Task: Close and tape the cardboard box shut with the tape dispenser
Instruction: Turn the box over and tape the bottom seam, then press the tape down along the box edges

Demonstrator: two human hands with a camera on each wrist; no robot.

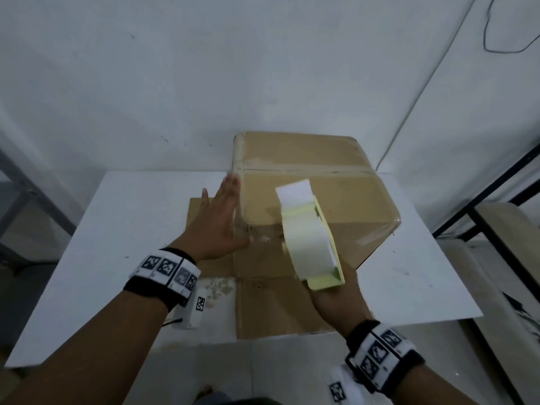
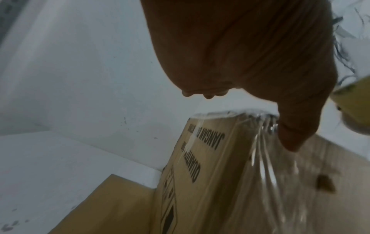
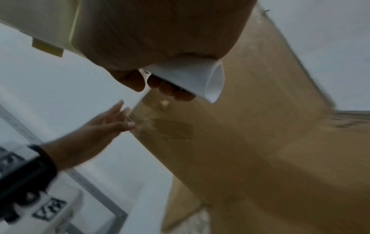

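Note:
A closed cardboard box [image 1: 306, 182] sits on the white table [image 1: 117, 229], its flaps down and clear tape along its seams. My left hand [image 1: 222, 217] lies flat with straight fingers against the box's left side, the thumb [image 2: 290, 136] on wrinkled clear tape [image 2: 266, 158] at the near left corner. My right hand [image 1: 336, 299] grips the pale yellow tape dispenser [image 1: 309, 238] by its handle [image 3: 192, 79], holding it just above the box's near top edge. The dispenser's front end is blurred.
A flat sheet of cardboard [image 1: 263, 302] lies on the table under and in front of the box. A white wall [image 1: 263, 68] stands right behind it. A black metal frame [image 1: 482, 217] is at the right, a grey frame [image 1: 26, 194] at the left.

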